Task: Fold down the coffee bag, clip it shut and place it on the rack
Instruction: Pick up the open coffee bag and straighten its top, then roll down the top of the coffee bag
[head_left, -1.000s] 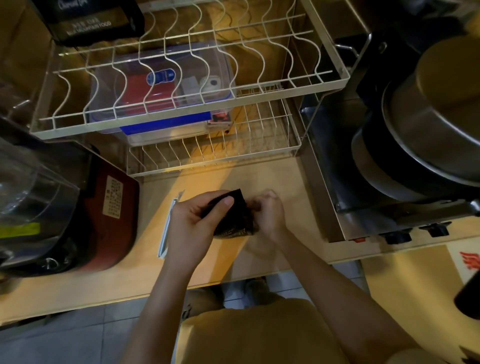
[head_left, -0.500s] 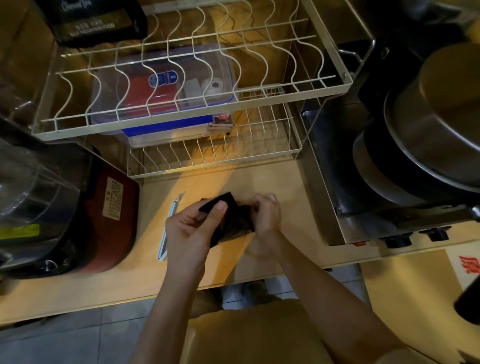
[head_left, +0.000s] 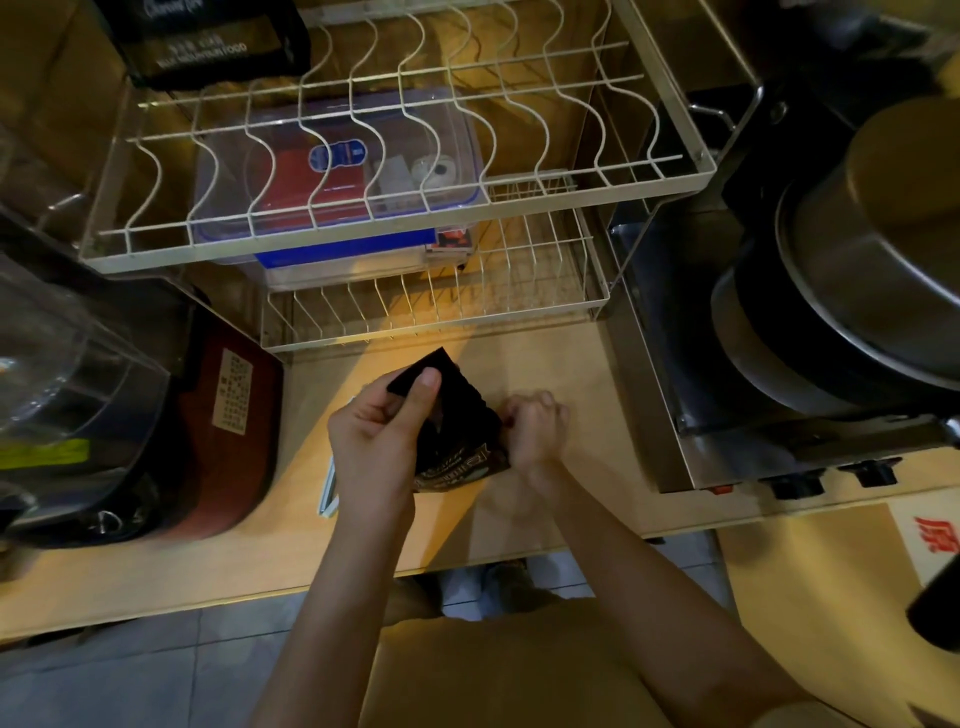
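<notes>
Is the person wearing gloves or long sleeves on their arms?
No. The left hand and right hand are bare, with no gloves, and no rings or watch show. Both forearms are bare too, with no sleeve in view. Lower down, the person wears something tan or mustard coloured.

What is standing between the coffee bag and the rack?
Nothing visible: bare counter lies between the coffee bag, held by the left hand and right hand, and the rack.
</notes>
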